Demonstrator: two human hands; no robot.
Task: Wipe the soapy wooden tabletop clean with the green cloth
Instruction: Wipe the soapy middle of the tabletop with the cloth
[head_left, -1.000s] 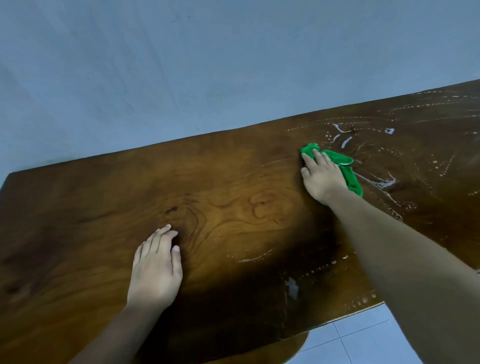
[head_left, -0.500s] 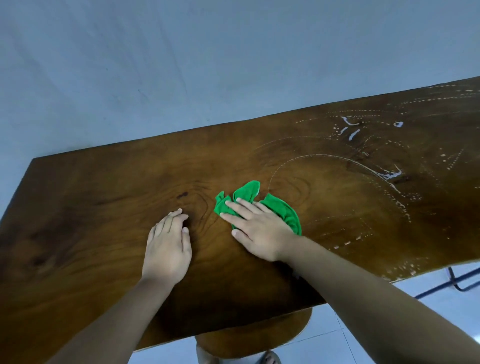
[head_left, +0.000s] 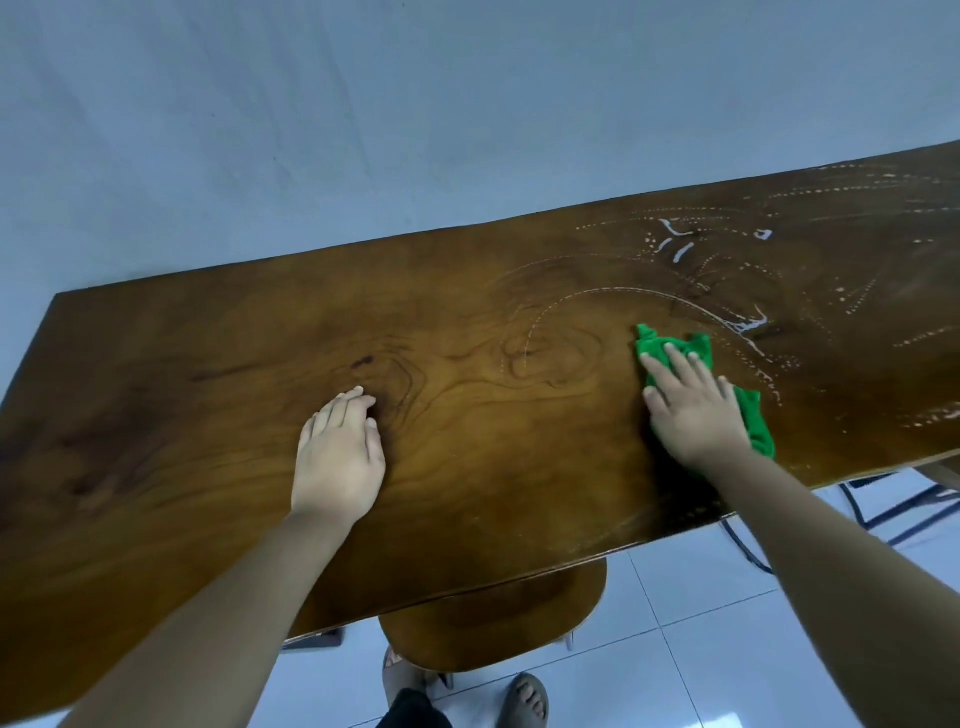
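Down by the near edge, under the table, I see a wooden stool (head_left: 493, 618) and 2 sandalled feet (head_left: 527, 699) on white floor tiles (head_left: 701, 649); nothing there affects the wipe.

Next up, my left hand (head_left: 337, 457) lies flat on the wooden tabletop (head_left: 208, 415), fingers straight & together, holding nothing. It works as a brace, and I'd leave it planted on wood that looks dry.

To the R & a bit farther, my right hand (head_left: 696, 410) presses flat on the green cloth (head_left: 758, 426), fingers spread & nearly straight, not curled round it. The cloth is bunched, poking out past the fingertips & the little-finger side, on the front-R part of the top.

Just beyond it sits a thick white soap smear (head_left: 748, 325) w/ a thin arc trailing off L. Farther back, toward the wall (head_left: 415, 130), are dotted suds lines & a few white dabs (head_left: 680, 252).

My read: L half looks done, far-R part is what's left. To do this pass well I'd push outward through the smear w/ even palm pressure, overlap strokes, and sweep suds to 1 side, not back over the clean L half. Bunched cloth means small contact, so flattening or refolding it to a fresh face would prob. lift more. Risk: a thin film left as dotted trails.
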